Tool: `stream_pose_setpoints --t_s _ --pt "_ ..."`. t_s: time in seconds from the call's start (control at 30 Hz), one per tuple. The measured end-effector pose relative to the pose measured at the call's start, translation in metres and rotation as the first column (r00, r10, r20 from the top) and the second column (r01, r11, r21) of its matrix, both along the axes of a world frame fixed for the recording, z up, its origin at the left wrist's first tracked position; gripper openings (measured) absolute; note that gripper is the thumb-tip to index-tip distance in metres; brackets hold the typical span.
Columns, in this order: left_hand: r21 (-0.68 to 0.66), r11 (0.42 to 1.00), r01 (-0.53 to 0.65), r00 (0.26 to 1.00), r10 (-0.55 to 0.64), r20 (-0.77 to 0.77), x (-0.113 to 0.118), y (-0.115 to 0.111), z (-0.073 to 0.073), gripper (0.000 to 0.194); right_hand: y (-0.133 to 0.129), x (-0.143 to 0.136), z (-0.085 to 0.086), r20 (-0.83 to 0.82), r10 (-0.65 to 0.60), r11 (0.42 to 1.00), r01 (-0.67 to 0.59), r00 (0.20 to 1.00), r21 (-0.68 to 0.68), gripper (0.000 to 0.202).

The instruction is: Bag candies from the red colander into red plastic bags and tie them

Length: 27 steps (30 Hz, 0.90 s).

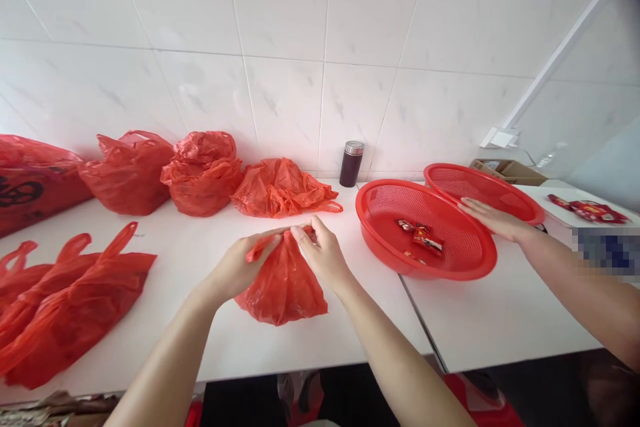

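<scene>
In front of me a red plastic bag (pixel 285 283) rests on the white table, bulging at the bottom and gathered at its neck. My left hand (pixel 247 263) is closed on the left side of the neck, with a bit of the bag showing past the fingers. On the right side of the neck, my right hand (pixel 320 250) pinches the plastic between thumb and fingers. What the bag contains cannot be made out through the film. Just behind it lies a crumpled red bag (pixel 283 190) with one handle loop sticking out to the right.
Filled red bags (pixel 127 173) line the wall; more red bags (pixel 75 310) lie at left. A dark thermos (pixel 352 165) stands behind. At right, a red basket (pixel 370 233) holds a few small packets (pixel 427 239). Another person's hand (pixel 493 219) reaches over a second basket (pixel 530 210).
</scene>
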<state>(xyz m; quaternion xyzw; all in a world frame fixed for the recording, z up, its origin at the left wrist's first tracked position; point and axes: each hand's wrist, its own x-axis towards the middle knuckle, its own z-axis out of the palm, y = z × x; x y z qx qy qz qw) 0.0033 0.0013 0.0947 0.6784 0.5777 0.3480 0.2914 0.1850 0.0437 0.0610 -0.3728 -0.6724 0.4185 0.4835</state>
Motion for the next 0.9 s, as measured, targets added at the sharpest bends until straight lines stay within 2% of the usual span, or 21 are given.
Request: stream_pose_setpoints --t_s 0.03,0.17,0.27,0.33,0.4,0.5,0.57,0.67,0.73,0.9 --pt "-0.045 0.999 -0.002 0.998 0.005 0.061 -0.010 -0.008 -0.013 0.039 0.003 0.002 -0.008 -0.038 -0.018 0.999 0.017 0.999 -0.039 0.029" --pt "-0.153 0.974 -0.168 0.966 0.193 0.170 -0.044 -0.042 -0.067 0.046 0.024 0.013 -0.047 -0.110 -0.156 0.970 0.132 0.982 -0.202 0.035" --pt "-0.173 0.937 -0.302 0.904 0.340 0.261 -0.040 -0.057 -0.094 0.049 0.034 0.011 -0.067 0.015 -0.270 0.951 0.269 0.963 -0.150 0.035" --pt "-0.150 0.893 -0.424 0.833 0.450 0.323 -0.024 -0.057 -0.101 0.052 0.031 0.003 -0.069 0.153 -0.338 0.934 0.351 0.929 -0.064 0.032" --pt "-0.097 0.854 -0.511 0.788 0.510 0.345 -0.005 -0.050 -0.101 0.051 0.021 -0.008 -0.065 0.297 -0.369 0.924 0.381 0.880 0.019 0.028" --pt "-0.027 0.850 -0.527 0.816 0.514 0.263 0.016 -0.036 -0.098 0.044 0.004 -0.022 -0.065 0.444 -0.386 0.922 0.355 0.808 0.154 0.024" --pt "-0.021 0.875 -0.484 0.866 0.483 0.128 0.022 -0.027 -0.099 0.040 -0.001 -0.026 -0.075 0.486 -0.388 0.921 0.306 0.783 0.242 0.020" --pt "-0.043 0.907 -0.420 0.907 0.417 -0.057 0.019 -0.017 -0.105 0.035 0.004 -0.017 -0.093 0.496 -0.346 0.932 0.231 0.796 0.280 0.018" --pt "-0.049 0.910 -0.412 0.908 0.406 -0.103 0.011 -0.012 -0.111 0.032 0.013 -0.004 -0.101 0.493 -0.326 0.938 0.210 0.807 0.276 0.020" --pt "-0.056 0.903 -0.427 0.893 0.411 -0.186 -0.008 -0.010 -0.123 0.024 0.032 0.017 -0.105 0.488 -0.324 0.939 0.210 0.811 0.274 0.024"
